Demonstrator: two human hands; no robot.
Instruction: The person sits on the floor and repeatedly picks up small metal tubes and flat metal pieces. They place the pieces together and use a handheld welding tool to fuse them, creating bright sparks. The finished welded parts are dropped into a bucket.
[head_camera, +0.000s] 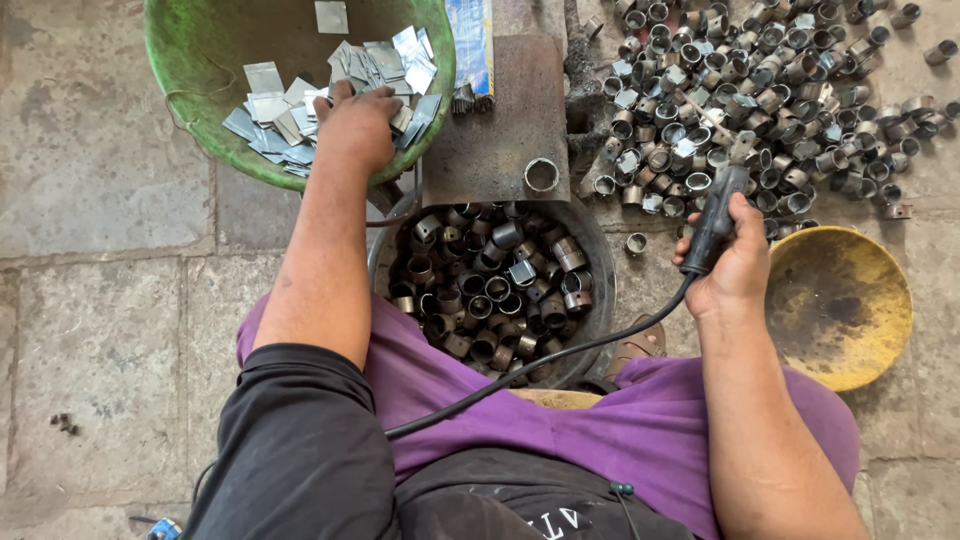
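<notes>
Take the rusty metal plate (495, 120) in front of you as your landmark. Just beyond its far right corner lies a flat blue-and-white printed package (470, 40), long and narrow, its lettering too small to make out. To the left of the plate sits the green basin (190, 60), and your left hand (355, 125) is down inside it, fingers curled over the heap of flat grey metal squares (290, 120); you cannot tell whether it has gripped one yet. On the plate's near right corner stands a single metal ring (541, 175). Just below the plate, between your knees, is the dark round tub (598, 300) filled with rolled metal rings. To the right of the plate, a wide spread of loose rings (760, 100) covers the stone floor. Your right hand (735, 270) is closed around the black handle of a corded tool (715, 215), its tip at the edge of that spread. Right of that hand rests a worn yellow bowl (840, 305).
</notes>
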